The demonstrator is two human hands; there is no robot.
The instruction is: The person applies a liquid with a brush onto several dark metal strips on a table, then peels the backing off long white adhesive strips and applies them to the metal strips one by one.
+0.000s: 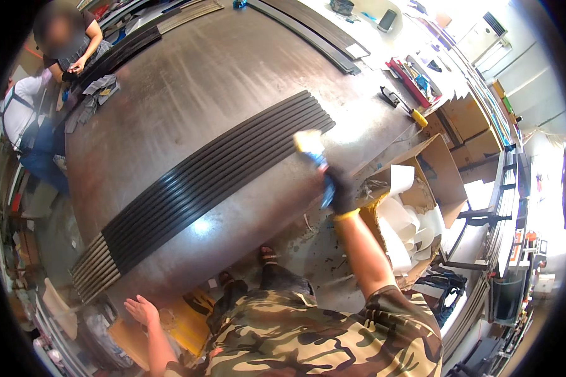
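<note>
Two hands are hovering apart: blurred right hand is gripping a pale-tipped tool, contact unclear, at right end of dark strips lying mid-scene; open left hand is hanging near left.

Bright overall, strongest at right and upper right, where the counter and background wash out to white; hard glare spots on the table, pale sheen across the dark strips, floor at left dimmer. Right hand and its tool smeared by motion blur, co-worker's head blurred out. Fisheye bends straight edges, corners black, far rim soft.
</note>
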